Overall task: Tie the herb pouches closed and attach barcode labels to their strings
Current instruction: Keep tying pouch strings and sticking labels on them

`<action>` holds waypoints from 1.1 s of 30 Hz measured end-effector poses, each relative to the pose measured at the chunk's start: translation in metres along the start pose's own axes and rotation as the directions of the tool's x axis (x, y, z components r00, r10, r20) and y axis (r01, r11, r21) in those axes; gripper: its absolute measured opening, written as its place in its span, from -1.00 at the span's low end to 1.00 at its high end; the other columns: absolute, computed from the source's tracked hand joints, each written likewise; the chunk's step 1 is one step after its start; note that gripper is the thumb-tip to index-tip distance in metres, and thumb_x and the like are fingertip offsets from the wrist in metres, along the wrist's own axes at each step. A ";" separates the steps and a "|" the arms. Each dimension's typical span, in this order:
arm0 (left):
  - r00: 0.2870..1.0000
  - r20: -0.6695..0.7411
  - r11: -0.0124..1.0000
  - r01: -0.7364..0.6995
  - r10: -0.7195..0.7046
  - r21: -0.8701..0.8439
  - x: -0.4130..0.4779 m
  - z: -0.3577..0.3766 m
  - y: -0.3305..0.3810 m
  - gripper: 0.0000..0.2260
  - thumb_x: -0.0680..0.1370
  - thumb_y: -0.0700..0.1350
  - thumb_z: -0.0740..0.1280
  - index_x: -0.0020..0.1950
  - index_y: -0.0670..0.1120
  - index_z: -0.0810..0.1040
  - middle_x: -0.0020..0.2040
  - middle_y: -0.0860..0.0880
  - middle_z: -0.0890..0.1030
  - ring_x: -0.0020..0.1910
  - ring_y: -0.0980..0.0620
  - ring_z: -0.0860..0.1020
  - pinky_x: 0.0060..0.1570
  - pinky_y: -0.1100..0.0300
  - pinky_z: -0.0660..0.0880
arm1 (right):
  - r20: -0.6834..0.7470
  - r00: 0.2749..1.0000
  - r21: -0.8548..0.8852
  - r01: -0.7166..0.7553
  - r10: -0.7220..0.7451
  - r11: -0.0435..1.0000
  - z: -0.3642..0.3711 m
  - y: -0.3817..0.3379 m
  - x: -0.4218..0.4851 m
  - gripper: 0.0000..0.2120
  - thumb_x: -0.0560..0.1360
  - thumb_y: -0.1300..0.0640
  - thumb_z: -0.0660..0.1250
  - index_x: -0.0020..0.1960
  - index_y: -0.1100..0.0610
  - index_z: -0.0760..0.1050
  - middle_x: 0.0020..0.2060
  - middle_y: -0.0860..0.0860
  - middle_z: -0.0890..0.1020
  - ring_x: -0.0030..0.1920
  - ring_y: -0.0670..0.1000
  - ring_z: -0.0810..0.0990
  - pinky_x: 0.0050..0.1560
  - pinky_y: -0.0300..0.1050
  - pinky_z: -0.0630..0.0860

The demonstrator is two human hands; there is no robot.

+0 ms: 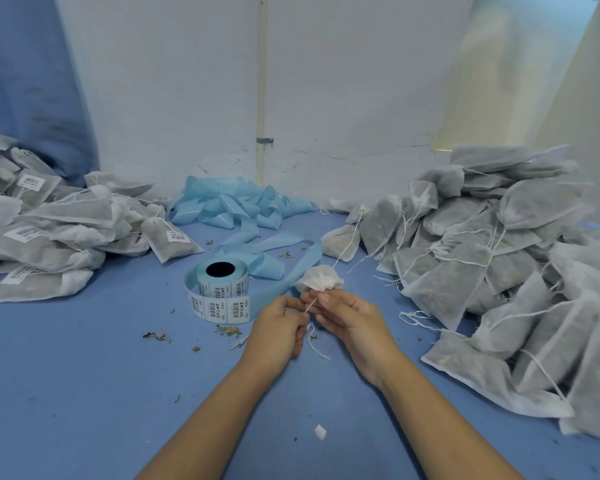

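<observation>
Evidently tying: the left hand (280,323) pinches the string (310,305), the right hand (347,315) grips the pouch (321,278) neck; next, probably a label from the roll (222,289).
</observation>
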State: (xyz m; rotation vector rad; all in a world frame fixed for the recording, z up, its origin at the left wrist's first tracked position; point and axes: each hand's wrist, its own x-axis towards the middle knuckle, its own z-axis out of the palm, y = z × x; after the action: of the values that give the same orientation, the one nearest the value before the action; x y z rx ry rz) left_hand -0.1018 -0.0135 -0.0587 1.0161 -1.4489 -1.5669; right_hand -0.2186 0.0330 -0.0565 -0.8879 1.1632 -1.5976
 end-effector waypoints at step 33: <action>0.720 0.082 0.578 -0.614 0.689 0.537 -0.009 0.000 -0.005 -0.80 0.60 -0.30 0.20 0.12 -0.08 0.54 0.35 0.08 0.35 0.19 0.38 0.35 0.10 0.63 0.19 | 0.170 0.763 -0.942 0.312 -0.623 0.125 0.014 0.007 -0.012 -0.55 0.42 0.27 0.18 0.29 0.15 0.51 0.34 -0.05 0.49 0.33 0.07 0.44 0.24 -0.04 0.40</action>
State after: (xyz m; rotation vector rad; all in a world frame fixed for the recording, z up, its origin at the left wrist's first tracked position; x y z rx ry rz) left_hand -0.0986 -0.0052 -0.0634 0.7031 -1.9226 -0.5364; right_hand -0.1999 0.0399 -0.0599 -2.0733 2.3278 -1.3851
